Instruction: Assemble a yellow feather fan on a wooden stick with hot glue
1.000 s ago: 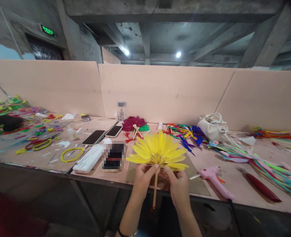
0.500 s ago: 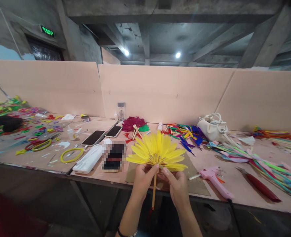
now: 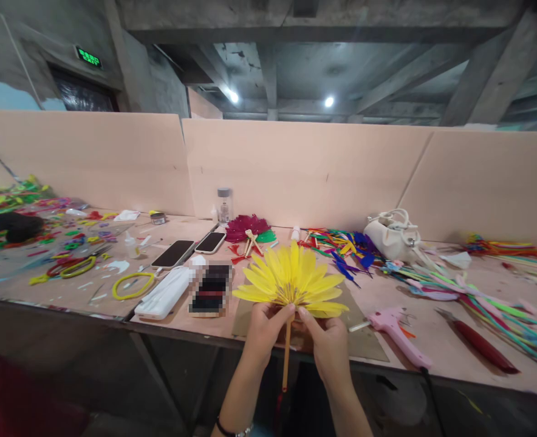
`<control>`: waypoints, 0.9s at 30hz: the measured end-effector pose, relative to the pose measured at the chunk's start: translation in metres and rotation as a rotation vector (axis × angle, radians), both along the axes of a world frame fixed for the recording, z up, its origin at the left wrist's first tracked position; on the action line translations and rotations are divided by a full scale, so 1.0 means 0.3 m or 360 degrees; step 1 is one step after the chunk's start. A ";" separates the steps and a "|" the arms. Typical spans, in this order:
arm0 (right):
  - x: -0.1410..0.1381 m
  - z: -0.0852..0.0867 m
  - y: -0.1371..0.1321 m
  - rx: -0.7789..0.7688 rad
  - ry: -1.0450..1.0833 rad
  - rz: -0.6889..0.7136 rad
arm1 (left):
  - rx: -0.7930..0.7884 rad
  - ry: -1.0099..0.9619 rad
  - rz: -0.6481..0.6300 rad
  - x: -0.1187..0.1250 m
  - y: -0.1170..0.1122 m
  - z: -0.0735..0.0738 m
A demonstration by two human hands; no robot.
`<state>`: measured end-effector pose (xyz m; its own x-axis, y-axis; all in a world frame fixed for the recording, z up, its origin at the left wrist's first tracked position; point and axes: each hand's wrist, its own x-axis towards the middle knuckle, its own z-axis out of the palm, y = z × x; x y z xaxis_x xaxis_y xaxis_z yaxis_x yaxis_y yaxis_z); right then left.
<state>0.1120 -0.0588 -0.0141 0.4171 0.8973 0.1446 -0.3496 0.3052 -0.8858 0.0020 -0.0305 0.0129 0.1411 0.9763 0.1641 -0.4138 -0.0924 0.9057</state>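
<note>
A yellow feather fan (image 3: pixel 291 278) on a thin wooden stick (image 3: pixel 286 358) is held upright over the near edge of the workbench. My left hand (image 3: pixel 263 331) pinches it at the base of the feathers, thumb on the stick. My right hand (image 3: pixel 327 343) pinches the same base from the right, fingertips meeting the left thumb. Under the fan lies a brown cardboard mat (image 3: pixel 364 340).
A pink glue gun (image 3: pixel 398 331) and a red-handled tool (image 3: pixel 480 343) lie to the right. Loose coloured feathers (image 3: pixel 345 246) and a white bag (image 3: pixel 393 237) sit behind. Phones (image 3: pixel 172 254), a white case (image 3: pixel 163 293), a magenta fan (image 3: pixel 245 227) and scissors (image 3: pixel 75 266) lie left.
The fan and both hands have shifted only slightly; the right fingertips have slid closer to the stick at the feather base.
</note>
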 end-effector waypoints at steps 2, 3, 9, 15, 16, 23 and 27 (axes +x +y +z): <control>-0.001 0.000 -0.001 -0.0002 -0.0010 -0.0011 | 0.0014 0.0018 0.0006 0.000 0.000 -0.001; -0.001 -0.001 -0.001 -0.0007 -0.0015 -0.0015 | 0.0017 0.0023 0.0004 -0.001 0.000 -0.002; 0.002 -0.007 0.005 -0.0011 -0.0094 -0.0061 | 0.0013 0.0045 -0.0017 -0.006 0.003 -0.014; 0.007 0.000 0.001 -0.0047 -0.0262 -0.0135 | 0.0033 0.0158 0.0006 -0.006 0.018 -0.038; 0.007 0.000 -0.001 -0.0039 -0.0274 -0.0141 | 0.0038 0.0172 0.0018 -0.006 0.020 -0.041; 0.013 -0.024 0.012 -0.0059 -0.0257 -0.0116 | 0.0067 0.0251 0.0064 -0.004 0.028 -0.047; 0.018 -0.023 0.012 -0.0109 -0.0347 -0.0118 | 0.0083 0.0276 0.0056 -0.003 0.027 -0.046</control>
<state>0.1174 -0.0553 -0.0209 0.4475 0.8763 0.1787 -0.1264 0.2597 -0.9574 0.0009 -0.0224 -0.0008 0.1376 0.9719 0.1910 -0.2474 -0.1530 0.9568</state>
